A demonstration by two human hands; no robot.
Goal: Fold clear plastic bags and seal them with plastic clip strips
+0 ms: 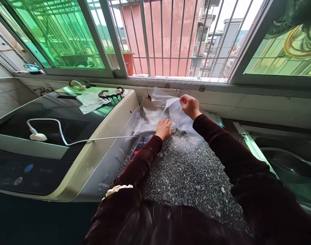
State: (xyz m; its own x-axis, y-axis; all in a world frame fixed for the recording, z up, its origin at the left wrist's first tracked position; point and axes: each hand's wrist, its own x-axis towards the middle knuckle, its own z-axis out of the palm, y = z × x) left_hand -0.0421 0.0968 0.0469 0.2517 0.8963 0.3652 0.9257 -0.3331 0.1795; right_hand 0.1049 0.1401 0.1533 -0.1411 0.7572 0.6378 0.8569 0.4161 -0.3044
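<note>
Translucent white plastic bags [155, 114] lie in a loose heap at the back of the speckled stone counter [188, 170], against the wall. My right hand [190, 106] is closed in a pinch on a plastic bag [176, 108] and holds part of it raised. Flat on the front edge of the heap rests my left hand [164, 129], fingers stretched out. Partly under my left forearm lies a phone [140, 145] with a lit screen, a white cable running towards it. What is inside the bags, if anything, I cannot make out.
To the left stands a washing machine [111, 136] with a charger [38, 136], a cloth [92, 102] and a dark hair clip [111, 93] on its lid. A metal sink [285, 163] holding a basin is at the right. Barred windows [170, 37] line the back.
</note>
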